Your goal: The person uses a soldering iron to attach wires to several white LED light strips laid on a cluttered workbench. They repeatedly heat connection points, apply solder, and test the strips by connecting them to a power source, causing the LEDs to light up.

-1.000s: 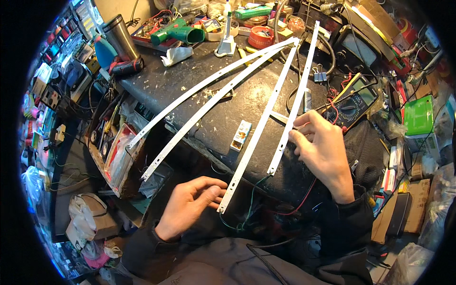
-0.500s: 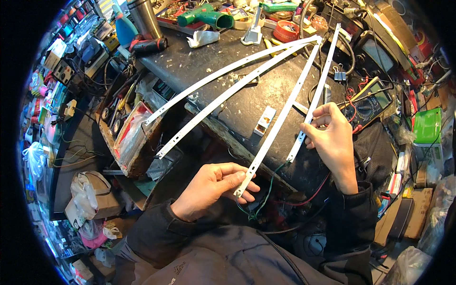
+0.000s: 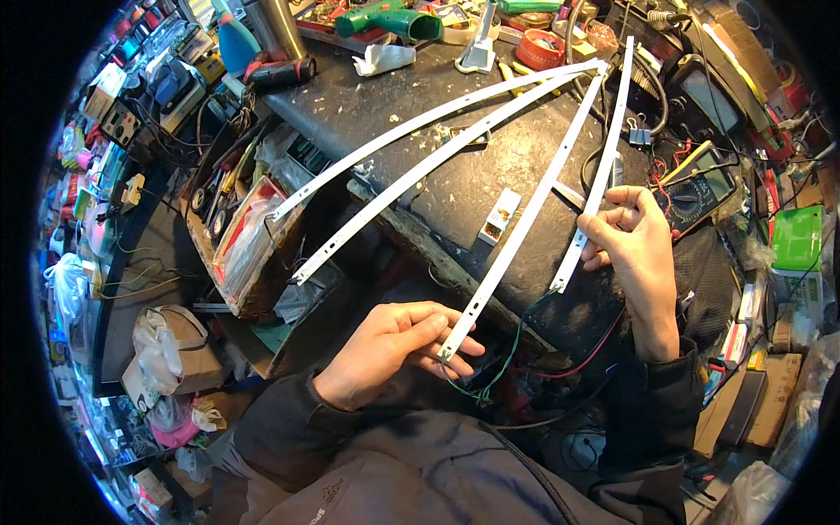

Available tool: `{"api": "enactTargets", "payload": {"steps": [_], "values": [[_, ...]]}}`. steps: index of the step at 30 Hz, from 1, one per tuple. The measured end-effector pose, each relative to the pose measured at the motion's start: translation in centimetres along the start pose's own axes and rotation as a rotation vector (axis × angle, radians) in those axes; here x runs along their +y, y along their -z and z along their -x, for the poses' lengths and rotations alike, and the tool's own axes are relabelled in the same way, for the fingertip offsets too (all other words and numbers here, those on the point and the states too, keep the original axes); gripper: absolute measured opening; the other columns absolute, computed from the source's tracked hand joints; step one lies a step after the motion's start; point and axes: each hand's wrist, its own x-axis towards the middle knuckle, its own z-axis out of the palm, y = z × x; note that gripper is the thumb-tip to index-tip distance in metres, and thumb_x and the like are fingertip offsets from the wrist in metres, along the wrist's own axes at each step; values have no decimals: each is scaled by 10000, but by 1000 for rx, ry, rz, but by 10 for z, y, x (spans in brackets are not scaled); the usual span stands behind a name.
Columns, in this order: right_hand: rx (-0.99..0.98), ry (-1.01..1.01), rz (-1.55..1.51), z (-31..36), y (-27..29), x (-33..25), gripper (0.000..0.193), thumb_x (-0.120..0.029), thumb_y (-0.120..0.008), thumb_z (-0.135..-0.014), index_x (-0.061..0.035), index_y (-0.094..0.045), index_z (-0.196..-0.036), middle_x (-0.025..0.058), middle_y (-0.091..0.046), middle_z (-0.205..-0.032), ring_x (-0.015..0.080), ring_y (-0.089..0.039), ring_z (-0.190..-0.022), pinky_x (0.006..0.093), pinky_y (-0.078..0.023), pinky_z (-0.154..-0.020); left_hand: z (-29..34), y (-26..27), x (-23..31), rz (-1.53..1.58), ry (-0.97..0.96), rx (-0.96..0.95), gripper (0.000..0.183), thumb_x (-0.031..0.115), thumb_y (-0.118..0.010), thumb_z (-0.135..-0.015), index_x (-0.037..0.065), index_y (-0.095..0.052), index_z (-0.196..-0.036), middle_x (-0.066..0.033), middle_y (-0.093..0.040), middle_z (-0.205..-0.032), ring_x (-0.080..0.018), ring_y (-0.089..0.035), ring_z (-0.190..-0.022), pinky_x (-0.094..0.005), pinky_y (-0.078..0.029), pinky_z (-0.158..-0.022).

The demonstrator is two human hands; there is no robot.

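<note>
Four-sided fan aside, several long white LED strips spread from the far side of a dark workbench. My left hand supports the near end of one strip, its fingers behind it and the thumb along its left edge. Between thumb and forefinger, my right hand pinches the rightmost LED strip near its lower end. Thin green wires run from the near ends of these two strips. Two further strips, an upper one and a lower one, reach leftward past the bench edge.
A small white box lies between the strips. To the right are a multimeter and a binder clip. A red tape roll and a cordless screwdriver sit farther back. An open drawer holds tools at left.
The whole view has shifted slightly, so the bench and strips appear farther right. My left thumb has slid from the strip's face to its edge. The right hand keeps its pinch.
</note>
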Motion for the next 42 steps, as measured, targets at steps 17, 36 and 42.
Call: {"api": "enactTargets", "payload": {"steps": [17, 36, 42], "values": [[-19, 20, 27, 1, 0, 1, 472, -41, -814, -995, 71, -522, -1348, 97, -711, -905, 139, -722, -676, 261, -598, -573, 19, 1, 7, 0, 103, -26, 451, 55, -663, -1124, -99, -559, -1535, -242, -757, -1371, -283, -789, -1180, -349, -634, -987], [-10, -5, -8, 2, -2, -1, 513, 54, -788, -983, 73, -482, -1395, 87, -687, -883, 151, -743, -668, 281, -638, -562, 11, 1, 8, -13, 124, -31, 443, 100, -670, -1130, -75, -568, -1524, -227, -740, -1390, -286, -765, -1214, -394, -628, -1036], [-23, -28, -6, 3, -2, -3, 629, 43, -788, -992, 115, -434, -1506, 104, -690, -901, 155, -733, -677, 280, -633, -578, -9, -9, 10, -60, 21, -31, 426, 92, -637, -1141, -95, -566, -1517, -275, -747, -1344, -321, -790, -1154, -431, -655, -1012]]}}
